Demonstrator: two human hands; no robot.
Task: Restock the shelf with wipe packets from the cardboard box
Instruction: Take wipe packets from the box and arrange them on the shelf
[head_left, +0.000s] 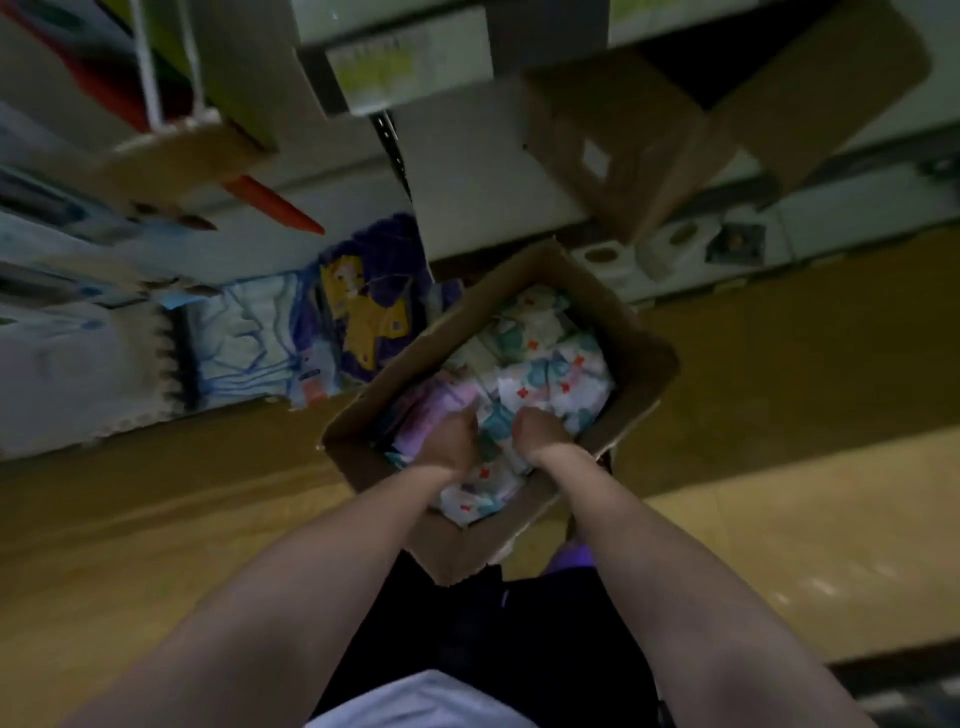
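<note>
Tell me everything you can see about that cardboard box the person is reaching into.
The cardboard box is plain brown, open-topped and turned corner-on to the person, standing on the yellowish floor. It is filled with soft wipe packets, white with teal and red prints, some purplish. The left hand and right hand both reach inside, onto the packets.

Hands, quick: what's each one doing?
Left hand: in the cardboard box, fingers curled down among the wipe packets; grip cannot be told.
Right hand: same, cannot be told.
</note>
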